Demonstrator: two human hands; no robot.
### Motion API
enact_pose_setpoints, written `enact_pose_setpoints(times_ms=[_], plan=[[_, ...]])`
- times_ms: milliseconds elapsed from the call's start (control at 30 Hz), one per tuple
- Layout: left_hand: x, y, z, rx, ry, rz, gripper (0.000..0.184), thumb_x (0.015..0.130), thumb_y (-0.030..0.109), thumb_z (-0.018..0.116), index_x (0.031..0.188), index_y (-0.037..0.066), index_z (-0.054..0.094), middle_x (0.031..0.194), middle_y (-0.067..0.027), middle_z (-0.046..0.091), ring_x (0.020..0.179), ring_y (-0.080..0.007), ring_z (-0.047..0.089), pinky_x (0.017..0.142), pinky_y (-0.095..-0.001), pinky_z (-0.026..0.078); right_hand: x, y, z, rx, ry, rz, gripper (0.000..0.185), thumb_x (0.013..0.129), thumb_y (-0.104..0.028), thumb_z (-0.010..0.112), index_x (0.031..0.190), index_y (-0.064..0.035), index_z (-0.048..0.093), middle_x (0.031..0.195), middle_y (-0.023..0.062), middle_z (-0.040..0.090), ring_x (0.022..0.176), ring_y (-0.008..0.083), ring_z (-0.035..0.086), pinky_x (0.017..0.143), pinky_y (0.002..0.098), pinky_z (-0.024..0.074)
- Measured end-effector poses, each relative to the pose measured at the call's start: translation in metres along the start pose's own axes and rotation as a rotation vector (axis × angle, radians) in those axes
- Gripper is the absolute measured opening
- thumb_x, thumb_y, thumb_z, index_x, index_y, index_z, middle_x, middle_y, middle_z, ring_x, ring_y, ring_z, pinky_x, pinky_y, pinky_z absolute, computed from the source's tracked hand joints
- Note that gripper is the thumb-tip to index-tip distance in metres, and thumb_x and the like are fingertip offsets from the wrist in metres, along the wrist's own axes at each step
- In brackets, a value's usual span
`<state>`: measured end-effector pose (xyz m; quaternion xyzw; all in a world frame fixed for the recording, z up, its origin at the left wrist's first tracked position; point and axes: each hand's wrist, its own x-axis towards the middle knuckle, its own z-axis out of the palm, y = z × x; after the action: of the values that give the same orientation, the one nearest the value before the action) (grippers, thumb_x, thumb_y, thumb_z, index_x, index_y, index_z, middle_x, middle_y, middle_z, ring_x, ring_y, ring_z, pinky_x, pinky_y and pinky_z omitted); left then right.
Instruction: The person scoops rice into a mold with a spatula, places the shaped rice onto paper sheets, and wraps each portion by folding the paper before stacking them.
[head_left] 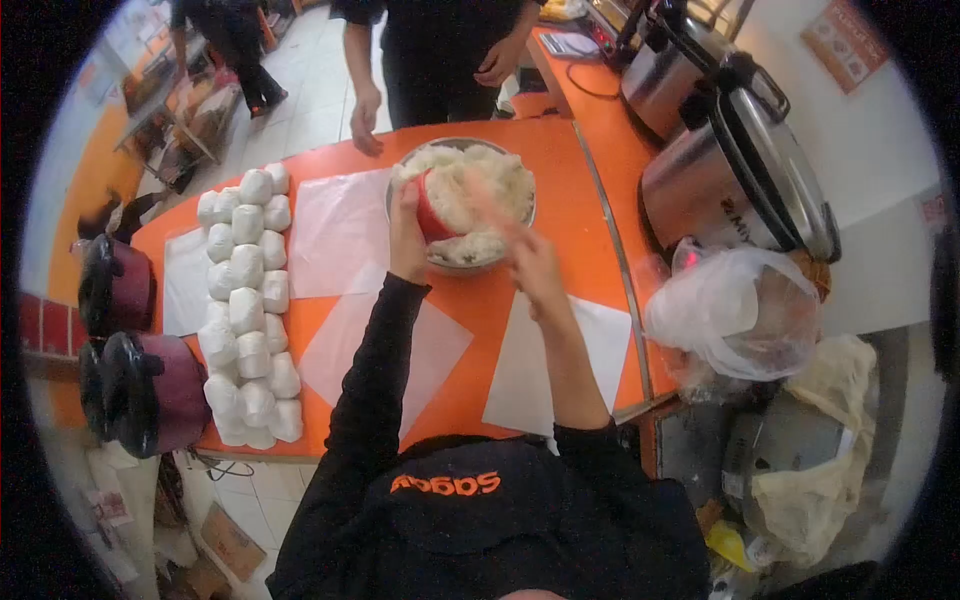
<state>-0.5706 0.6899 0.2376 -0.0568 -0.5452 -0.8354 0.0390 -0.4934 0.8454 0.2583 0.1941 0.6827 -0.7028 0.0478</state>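
A round metal bowl (533, 212) heaped with white rice (500, 165) stands on the orange table. My left hand (407, 235) grips a red cup (432, 212) at the bowl's left side; rice fills the cup's mouth. Over the right part of the bowl, my right hand (530, 262) has its fingers closed round a pale tool, blurred by motion, that reaches towards the rice. Sheets of white paper (535, 370) lie on the table below and left of the bowl.
White wrapped bundles (247, 265) are stacked at the table's left, beside dark red pots (165, 390). Large steel cookers (715, 180) and a clear plastic bag (740, 310) stand at the right. A person in black (430, 60) stands across the table, hands near its far edge.
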Motion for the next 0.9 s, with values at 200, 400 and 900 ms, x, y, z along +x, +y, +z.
enact_pose_setpoints(times_ms=[200, 400, 900], plan=[[0.003, -0.031, -0.014, 0.124, -0.043, 0.075, 0.046, 0.097, 0.041, 0.042, 0.122, 0.004, 0.050, 0.113, -0.0090, 0.055, 0.099, -0.0207, 0.055, 0.086, -0.0312, 0.045, 0.000, 0.036, 0.025, -0.267, 0.001, -0.440, 0.040, 0.098, -0.028, 0.046, 0.121, 0.0022, 0.057, 0.099, 0.0120, 0.067, 0.089, 0.0205, 0.063, 0.078, 0.0329, 0.0480], [0.027, -0.053, -0.051, -0.302, -0.122, -0.288, 0.056, 0.089, 0.051, 0.051, 0.124, 0.007, 0.051, 0.119, -0.0080, 0.058, 0.105, -0.0221, 0.058, 0.079, -0.0386, 0.055, 0.022, 0.018, 0.003, -0.482, 0.182, -0.507, 0.039, 0.093, -0.035, 0.051, 0.113, -0.0032, 0.061, 0.098, 0.0257, 0.063, 0.095, 0.0333, 0.063, 0.080, 0.0414, 0.0488], [-0.059, -0.006, -0.095, -0.809, -0.420, -0.257, 0.061, 0.086, 0.058, 0.051, 0.129, 0.015, 0.046, 0.125, -0.0086, 0.053, 0.111, -0.0317, 0.054, 0.087, -0.0494, 0.049, -0.024, 0.034, 0.009, -0.476, 0.532, -0.995, 0.013, 0.083, -0.016, 0.063, 0.081, -0.0030, 0.061, 0.090, 0.0122, 0.060, 0.093, 0.0268, 0.054, 0.076, 0.0406, 0.0426]])
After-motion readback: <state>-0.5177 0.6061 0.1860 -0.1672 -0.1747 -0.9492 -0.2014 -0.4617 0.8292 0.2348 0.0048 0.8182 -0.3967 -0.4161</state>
